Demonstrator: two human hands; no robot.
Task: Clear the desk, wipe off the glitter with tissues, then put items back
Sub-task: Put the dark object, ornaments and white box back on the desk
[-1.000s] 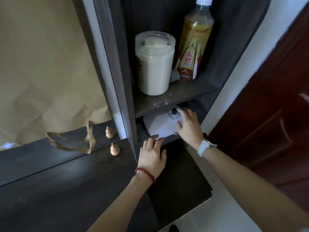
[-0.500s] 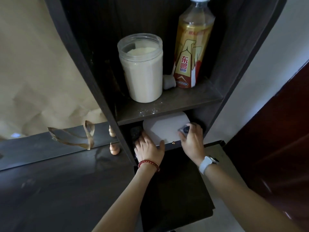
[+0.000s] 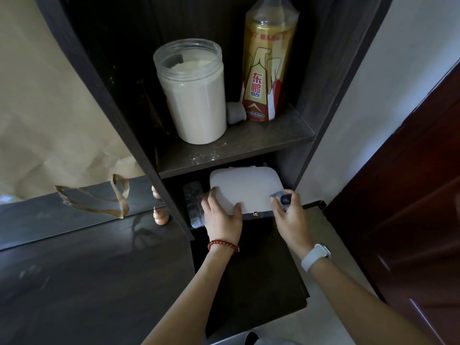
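The left hand (image 3: 222, 215), a red bead bracelet (image 3: 223, 246) at its wrist, lies on the near left corner of a white flat case (image 3: 245, 189), its thumb laid over the case's front edge and its fingers reaching past the left side; how far they curl under cannot be told. The right hand (image 3: 290, 215), with a white wristband (image 3: 316, 256) on the wrist, pinches a small clear bottle with a dark cap (image 3: 282, 199) between thumb and fingers, right at the near right corner of the case. The case sits in the lower compartment of a dark shelf unit (image 3: 308, 100), just above the open dark drawer front (image 3: 256, 277). To the left of the case, touching the left hand's fingers, stands a dark speckled object (image 3: 193, 204). On the shelf board (image 3: 239, 148) above, dusted with pale specks, stand a clear jar of cream powder (image 3: 193, 93), a small grey cap-like piece (image 3: 235, 113) and a tall yellow drink bottle (image 3: 267, 68). Left of the unit, on the dark desk (image 3: 87, 282), two small wooden gourds (image 3: 160, 216) stand near a brown paper bag (image 3: 49, 108) with its handle (image 3: 117, 197) drooping.
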